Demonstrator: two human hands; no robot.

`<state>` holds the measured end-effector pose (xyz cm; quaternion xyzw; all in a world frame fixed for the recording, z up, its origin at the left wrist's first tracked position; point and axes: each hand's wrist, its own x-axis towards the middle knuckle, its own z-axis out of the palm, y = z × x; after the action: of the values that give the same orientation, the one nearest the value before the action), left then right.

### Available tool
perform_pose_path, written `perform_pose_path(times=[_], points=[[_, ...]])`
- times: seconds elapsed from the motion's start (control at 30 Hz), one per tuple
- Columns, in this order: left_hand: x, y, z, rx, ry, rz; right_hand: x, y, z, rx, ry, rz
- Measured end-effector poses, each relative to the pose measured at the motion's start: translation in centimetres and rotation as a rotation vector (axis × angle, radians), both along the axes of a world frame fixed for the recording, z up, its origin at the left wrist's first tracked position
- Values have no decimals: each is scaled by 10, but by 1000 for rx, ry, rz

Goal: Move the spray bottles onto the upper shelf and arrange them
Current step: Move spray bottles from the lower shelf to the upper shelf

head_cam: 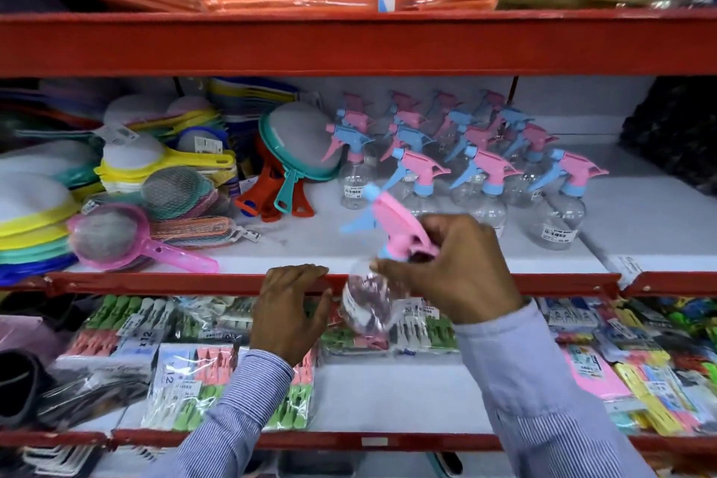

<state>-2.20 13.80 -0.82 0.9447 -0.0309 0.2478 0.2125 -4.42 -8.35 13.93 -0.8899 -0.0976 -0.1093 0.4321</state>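
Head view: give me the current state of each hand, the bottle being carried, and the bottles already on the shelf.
Right hand: closed around the held spray bottle's neck.
Held spray bottle: in the air, tilted, in front of the shelf edge, not yet set down.
Left hand: empty, fingers on the red shelf edge.
Shelved spray bottles: upright, in rows, nozzles facing left.
Clothes-peg packs: lying flat on the shelf below.

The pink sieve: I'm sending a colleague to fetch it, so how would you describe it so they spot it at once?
Find the red-edged middle shelf holding the spray bottles, then look to its left end, at the front. The pink sieve lies there on its side, handle pointing right along the edge. It is the only translucent pink one; those behind it are yellow, teal or orange.
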Motion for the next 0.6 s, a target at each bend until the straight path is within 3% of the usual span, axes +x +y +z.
perform_pose_path(times=[0.13, 0.37, 0.6], points=[[-2, -1, 2, 5, -5, -2, 49, 31, 20, 33, -130, -48], [-4, 1, 4, -12, -5, -17, 118, 74, -19, -1, -136, -116], [-1, 3, 5, -14, -17, -21, 130, 91, -39, 284, -176, -166]])
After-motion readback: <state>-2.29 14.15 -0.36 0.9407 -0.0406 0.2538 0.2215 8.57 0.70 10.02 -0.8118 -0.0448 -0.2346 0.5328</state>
